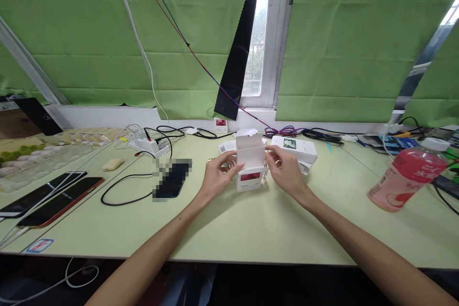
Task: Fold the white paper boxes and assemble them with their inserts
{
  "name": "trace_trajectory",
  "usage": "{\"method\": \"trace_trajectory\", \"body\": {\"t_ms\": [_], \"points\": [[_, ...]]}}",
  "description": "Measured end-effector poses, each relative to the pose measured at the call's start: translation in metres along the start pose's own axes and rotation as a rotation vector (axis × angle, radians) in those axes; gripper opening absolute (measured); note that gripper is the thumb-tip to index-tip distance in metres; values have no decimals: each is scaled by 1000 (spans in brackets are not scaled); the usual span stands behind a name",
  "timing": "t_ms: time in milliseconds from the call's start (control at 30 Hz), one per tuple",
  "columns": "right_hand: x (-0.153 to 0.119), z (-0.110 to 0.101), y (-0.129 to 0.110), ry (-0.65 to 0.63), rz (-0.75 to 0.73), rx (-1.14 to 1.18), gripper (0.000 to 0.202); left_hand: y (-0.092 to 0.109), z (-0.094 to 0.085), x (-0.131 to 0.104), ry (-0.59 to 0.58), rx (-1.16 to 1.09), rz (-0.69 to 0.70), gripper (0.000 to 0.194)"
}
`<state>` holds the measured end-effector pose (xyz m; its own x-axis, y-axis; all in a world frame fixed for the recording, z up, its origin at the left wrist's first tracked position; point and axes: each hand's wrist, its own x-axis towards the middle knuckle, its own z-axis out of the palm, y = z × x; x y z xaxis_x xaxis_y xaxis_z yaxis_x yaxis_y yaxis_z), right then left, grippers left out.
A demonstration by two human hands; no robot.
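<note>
A small white box (250,183) with a red picture on its front stands upright on the table, its tall lid flap raised at the back. My left hand (219,173) is closed on the box's left side, the thumb at the top front edge. From the right, my right hand (286,168) has its fingers pinched at the raised flap's right edge. Something clear and shiny shows by the left fingers, too small to make out. Just behind my right hand lies a larger white box (304,148) with a dark green picture. The small box's inside is hidden.
A pink drink bottle (409,174) stands at the right. Phones (64,201) with cables lie at the left, and another phone (174,179) lies left of my hands. Behind are a power strip (148,144), coiled cables (322,135) and egg trays (32,165).
</note>
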<state>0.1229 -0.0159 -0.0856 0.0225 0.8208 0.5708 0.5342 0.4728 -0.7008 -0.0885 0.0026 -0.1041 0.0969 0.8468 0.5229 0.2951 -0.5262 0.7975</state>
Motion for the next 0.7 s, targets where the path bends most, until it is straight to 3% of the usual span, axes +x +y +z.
{"method": "trace_trajectory", "body": {"t_ms": [367,700], "points": [[-3,-2,-2,32,-2,229,47,4,-1,0,-43,-1,-32,49],[1,1,7,24,47,416,46,8,-2,0,-80,10,-18,46]]}}
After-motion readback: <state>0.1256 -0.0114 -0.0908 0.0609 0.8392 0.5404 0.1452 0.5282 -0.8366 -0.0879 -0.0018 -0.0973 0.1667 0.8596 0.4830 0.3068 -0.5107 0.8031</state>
